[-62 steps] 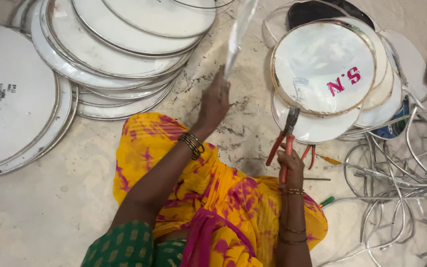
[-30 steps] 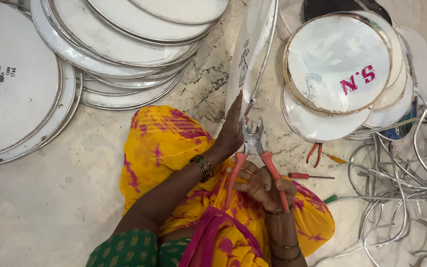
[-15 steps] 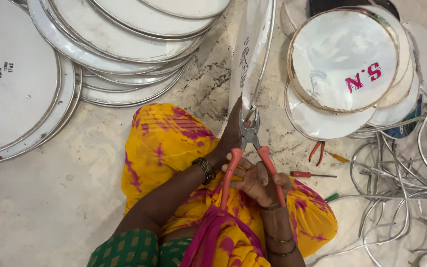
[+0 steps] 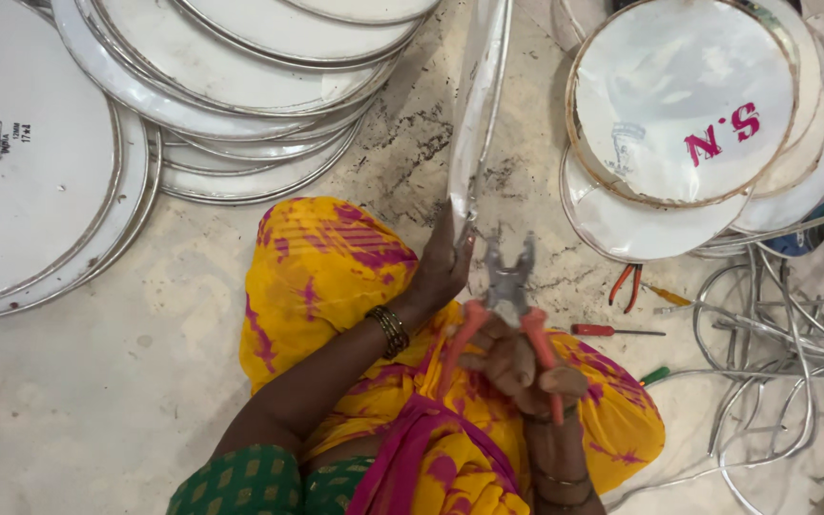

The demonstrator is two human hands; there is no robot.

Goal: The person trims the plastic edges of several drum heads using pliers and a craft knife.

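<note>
Down on a pale, stained stone floor (image 4: 97,401), a seated person works, seen from above. At the far left lies a pile of large white round discs with metal rims (image 4: 40,181), overlapping one another, and more of the same discs (image 4: 269,57) fan out along the far edge.

Near the middle, the person's lap is covered in bright yellow cloth with pink patches (image 4: 326,267). The left arm, in a green patterned sleeve, reaches away from the body and wears dark bangles (image 4: 393,330) at the wrist. The left hand (image 4: 442,269) is clenched around the near end of a disc held on edge (image 4: 477,114), so that only its thin rim and a sliver of white face show, running from the hand up to the far edge of the view.

Just right of that hand, the right hand (image 4: 517,367) is closed around the orange handles of a pair of pliers (image 4: 510,286). The metal nose of the pliers points away from the body and stands parted, just beside the near end of the held disc; I cannot tell whether it touches the rim.

Further right, a second stack of white discs (image 4: 679,114) lies flat, the top one marked in pink. Near it on the floor lie small orange-handled cutters (image 4: 625,284) and a red-handled screwdriver (image 4: 612,331). At the far right sits a tangle of bare metal wire hoops (image 4: 784,343)
</note>
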